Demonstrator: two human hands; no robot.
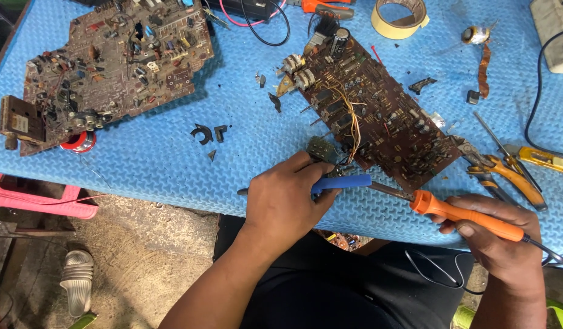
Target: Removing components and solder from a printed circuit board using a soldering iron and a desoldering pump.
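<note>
My left hand [287, 201] grips a blue-handled tool [342, 182] at the near edge of the blue mat, just below a small dark part [321, 148]. My right hand [497, 237] holds an orange-handled soldering iron [467, 214]; its metal tip points left toward the lower corner of a brown circuit board [379, 113]. That board lies tilted on the mat, with yellow wires and several components on top. The two tool ends come close together near the board's lower left edge.
A second, larger circuit board [111, 61] lies at the far left. A roll of tape [400, 17] sits at the top. Orange-handled pliers [506, 173] and a yellow tool [546, 159] lie at the right. Small black fragments [208, 134] dot the blue mat [159, 158].
</note>
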